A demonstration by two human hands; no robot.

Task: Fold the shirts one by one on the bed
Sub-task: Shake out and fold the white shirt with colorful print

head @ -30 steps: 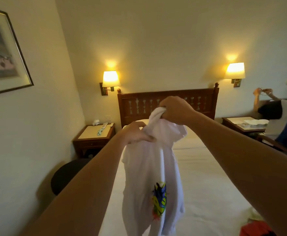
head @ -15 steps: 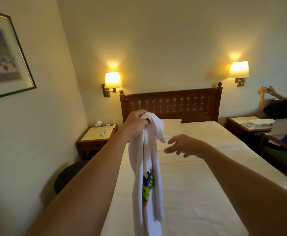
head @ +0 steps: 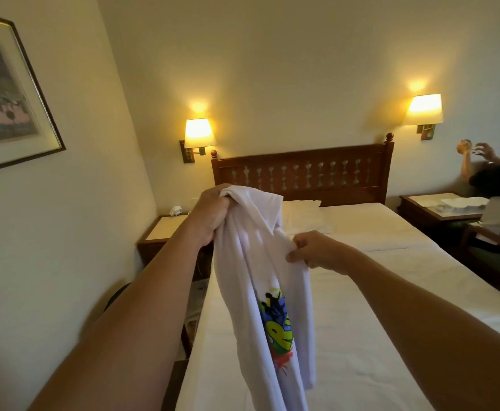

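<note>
Now the right hand [head: 317, 252], loose and clear of the cloth half a second ago, pinches the white shirt [head: 260, 280] lower down; the left hand [head: 210, 215] still grips its bunched top, hanging above the bed [head: 376, 292]

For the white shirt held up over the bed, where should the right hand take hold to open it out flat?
Probably at the shoulder seam opposite the one the left hand grips, coming from the right. The white shirt hangs bunched and narrow from that fist, and the right hand pinches cloth lower down; a matching top grip would spread it over the bed.
</note>
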